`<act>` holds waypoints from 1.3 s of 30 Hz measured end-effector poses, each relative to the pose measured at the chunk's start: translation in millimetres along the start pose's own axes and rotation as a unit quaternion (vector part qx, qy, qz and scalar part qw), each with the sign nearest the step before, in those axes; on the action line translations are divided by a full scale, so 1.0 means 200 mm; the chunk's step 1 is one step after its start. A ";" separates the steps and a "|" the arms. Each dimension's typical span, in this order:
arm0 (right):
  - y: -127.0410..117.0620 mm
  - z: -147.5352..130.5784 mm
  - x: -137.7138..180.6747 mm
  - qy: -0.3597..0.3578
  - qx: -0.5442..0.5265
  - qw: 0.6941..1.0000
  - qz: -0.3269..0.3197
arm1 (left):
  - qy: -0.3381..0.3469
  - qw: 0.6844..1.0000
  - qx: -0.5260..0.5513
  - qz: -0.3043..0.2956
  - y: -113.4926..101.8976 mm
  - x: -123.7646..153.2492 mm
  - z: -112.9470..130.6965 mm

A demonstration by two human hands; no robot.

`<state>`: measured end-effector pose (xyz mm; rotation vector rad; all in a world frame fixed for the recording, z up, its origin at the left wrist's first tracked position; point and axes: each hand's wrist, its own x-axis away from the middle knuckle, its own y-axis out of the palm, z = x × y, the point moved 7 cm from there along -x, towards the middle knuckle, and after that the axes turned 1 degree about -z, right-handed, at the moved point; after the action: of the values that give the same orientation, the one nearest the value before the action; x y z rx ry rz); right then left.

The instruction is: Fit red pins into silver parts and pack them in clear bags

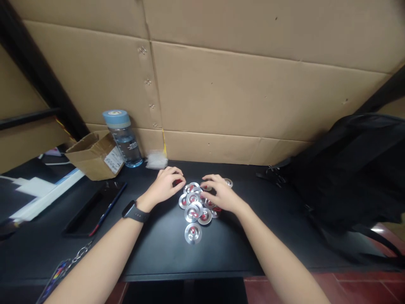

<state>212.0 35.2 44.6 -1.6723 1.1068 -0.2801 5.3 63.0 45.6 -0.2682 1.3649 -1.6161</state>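
A loose heap of small silver metal discs [192, 212], domed in the middle with red bits at their centres, lies on the black table. To its left is my left hand [166, 184], wearing a dark watch, its fingers curled. Something small and dark red [178, 181] shows between its thumb and fingers, too hidden to name. My right hand [220, 193] reaches over the right side of the heap, thumb and fingers apart, partly covering several discs. Whether it touches them is unclear. One disc [193, 233] sits apart nearer the front edge; another [228, 183] shows behind my right hand.
At the back left stand a cardboard box [91, 160], a water bottle [128, 145] and a clear plastic packet [156, 160]. A phone [96, 207] and a chain [79, 255] lie on the left. The black backpack [351, 169] fills the right. Cardboard [221, 93] walls the back.
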 end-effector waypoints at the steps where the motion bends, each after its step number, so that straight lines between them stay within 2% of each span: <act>1: 0.04 -0.07 -0.01 -0.011 0.006 1.000 -0.010 | 0.001 1.000 0.003 0.000 0.00 0.00 0.00; 3: 0.10 -0.16 -0.01 -0.013 0.029 0.999 -0.023 | 0.003 1.000 0.006 0.001 0.00 0.00 0.01; 5: 0.14 -0.20 -0.01 -0.002 0.047 0.998 -0.031 | 0.005 1.000 0.004 0.006 -0.01 0.00 0.02; 13: 0.17 -0.10 0.01 0.060 0.007 0.998 -0.035 | 0.009 1.000 0.000 0.011 -0.01 0.00 0.04; 18: 0.11 -0.09 0.00 0.075 -0.028 0.997 0.024 | 0.014 1.000 0.003 0.018 -0.03 -0.01 0.05; 22: 0.04 -0.07 -0.01 0.095 -0.057 0.990 0.085 | 0.031 0.999 0.016 0.035 -0.03 0.00 0.14; 25: 0.03 -0.05 -0.01 0.102 -0.120 0.980 0.119 | 0.048 0.997 0.011 0.063 -0.03 0.01 0.23; 29: 0.06 -0.04 0.00 0.122 -0.269 0.950 0.107 | 0.058 0.994 -0.009 0.092 -0.03 0.02 0.31; 34: 0.08 -0.07 0.01 0.140 -0.342 0.925 0.092 | 0.033 0.993 -0.009 0.112 -0.03 0.02 0.34; 39: 0.12 -0.11 0.00 0.117 -0.426 0.893 0.081 | 0.031 0.993 0.008 0.112 -0.04 0.03 0.35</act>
<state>185.5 20.0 34.0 -2.3243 1.6939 0.1573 47.0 12.8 74.6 -0.0513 1.3761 -1.4581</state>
